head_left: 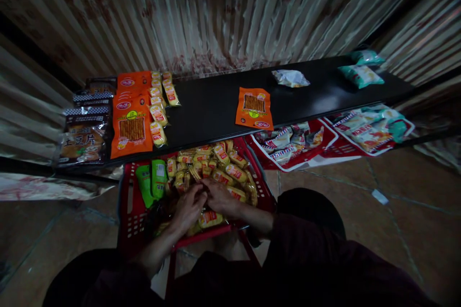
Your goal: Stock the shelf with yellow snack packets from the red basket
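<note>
Both hands are low in a red basket (129, 220) full of small clear-wrapped packs of yellow crackers (236, 172). My left hand (189, 206) has its fingers bent inward, and they touch or nearly touch those of the other hand. From the right, my right hand (221, 197) reaches in with curled fingers pointing down among the packs. What either hand grips is hidden under the fingers. Two green packets (158, 177) stand at the basket's left side.
A black shelf (209, 100) runs above the basket. On it are brown potato-chip bags (86, 136), orange snack bags (131, 124), a row of cracker packs (158, 115), a single orange bag (254, 108), a white packet (290, 78) and teal packets (362, 76). Red baskets (329, 141) holding bags stand underneath at right.
</note>
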A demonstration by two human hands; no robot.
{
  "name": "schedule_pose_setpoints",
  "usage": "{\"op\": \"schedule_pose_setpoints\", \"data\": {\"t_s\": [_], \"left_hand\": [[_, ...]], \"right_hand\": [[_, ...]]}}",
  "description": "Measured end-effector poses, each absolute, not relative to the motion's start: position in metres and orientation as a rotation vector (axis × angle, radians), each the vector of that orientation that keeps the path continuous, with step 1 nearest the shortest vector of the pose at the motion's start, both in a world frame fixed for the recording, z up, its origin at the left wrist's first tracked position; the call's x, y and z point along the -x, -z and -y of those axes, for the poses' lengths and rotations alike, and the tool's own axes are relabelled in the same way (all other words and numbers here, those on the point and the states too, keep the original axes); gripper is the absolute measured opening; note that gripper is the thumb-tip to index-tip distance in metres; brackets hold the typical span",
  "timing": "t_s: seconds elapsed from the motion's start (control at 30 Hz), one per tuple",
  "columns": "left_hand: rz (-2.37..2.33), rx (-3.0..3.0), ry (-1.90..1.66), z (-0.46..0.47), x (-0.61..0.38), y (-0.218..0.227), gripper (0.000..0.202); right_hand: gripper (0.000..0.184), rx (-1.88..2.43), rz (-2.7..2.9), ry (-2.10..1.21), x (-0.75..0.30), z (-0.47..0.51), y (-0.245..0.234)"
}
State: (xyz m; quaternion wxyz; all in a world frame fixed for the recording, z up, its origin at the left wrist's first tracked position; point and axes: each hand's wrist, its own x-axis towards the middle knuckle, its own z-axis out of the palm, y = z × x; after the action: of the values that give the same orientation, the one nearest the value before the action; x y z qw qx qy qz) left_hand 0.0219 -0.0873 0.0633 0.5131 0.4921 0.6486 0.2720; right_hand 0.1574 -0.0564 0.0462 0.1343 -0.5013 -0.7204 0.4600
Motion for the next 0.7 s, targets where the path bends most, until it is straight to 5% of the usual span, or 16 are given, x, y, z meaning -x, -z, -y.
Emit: {"op": "schedule_pose_setpoints", "data": {"t_s": [0.7], "left_hand": [[-1.452,-0.539,-0.828,0.051,-0.011,0.001,0.046]], "right_hand": [[0.046,1.509,1.976,-1.562,-0.143,0.033,-0.015]]}}
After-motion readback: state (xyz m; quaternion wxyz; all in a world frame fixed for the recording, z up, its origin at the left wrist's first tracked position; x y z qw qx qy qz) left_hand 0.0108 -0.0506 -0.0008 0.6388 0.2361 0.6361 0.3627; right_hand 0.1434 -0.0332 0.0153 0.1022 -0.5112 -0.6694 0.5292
